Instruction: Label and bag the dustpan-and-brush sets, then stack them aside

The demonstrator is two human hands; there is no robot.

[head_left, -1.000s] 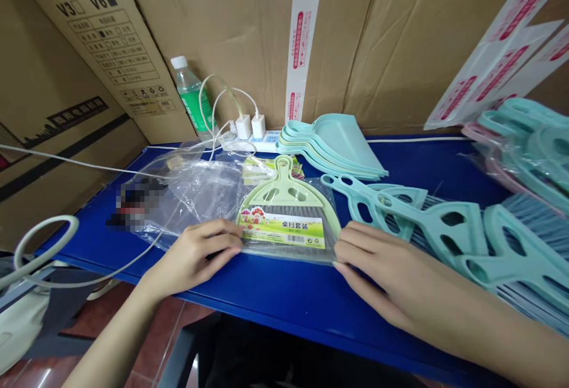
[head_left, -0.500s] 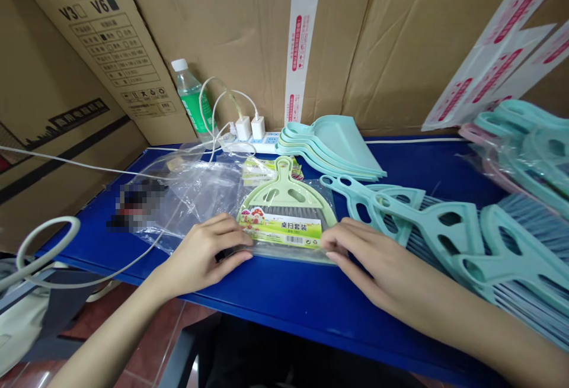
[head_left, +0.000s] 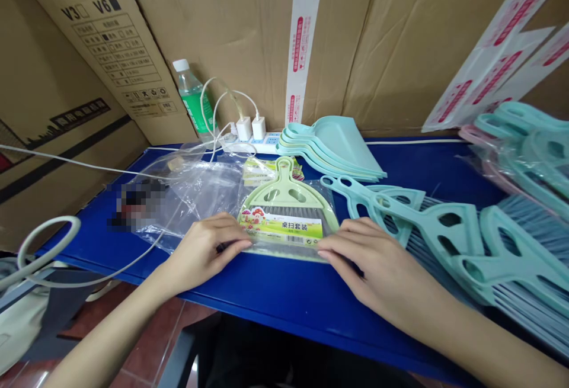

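A pale green hand brush with a dustpan (head_left: pixel 284 189) lies in a clear plastic bag (head_left: pixel 284 252) at the middle of the table. A printed card (head_left: pixel 278 226) with mushrooms and a barcode sits inside, over the grey bristles. My left hand (head_left: pixel 207 252) pinches the bag's near left corner, thumb against fingers. At the near right corner, my right hand (head_left: pixel 368 257) holds the bag the same way. Empty-looking clear bags (head_left: pixel 202 189) spread beside my left hand. Several blue brushes (head_left: pixel 427 222) lie to the right of my right hand.
Stacked dustpans (head_left: pixel 342 142) stand behind the brush set, near a power strip (head_left: pixel 271 139) with plugged chargers. A green-labelled bottle (head_left: pixel 195 103) and cardboard boxes (head_left: pixel 240 32) line the back. Bagged sets (head_left: pixel 524 139) lie far right. Cables (head_left: pixel 111 272) cross the left side.
My fingers have shifted slightly along the bag's near edge, and the right thumb has moved a little inward. The brush set stays in nearly the same place.
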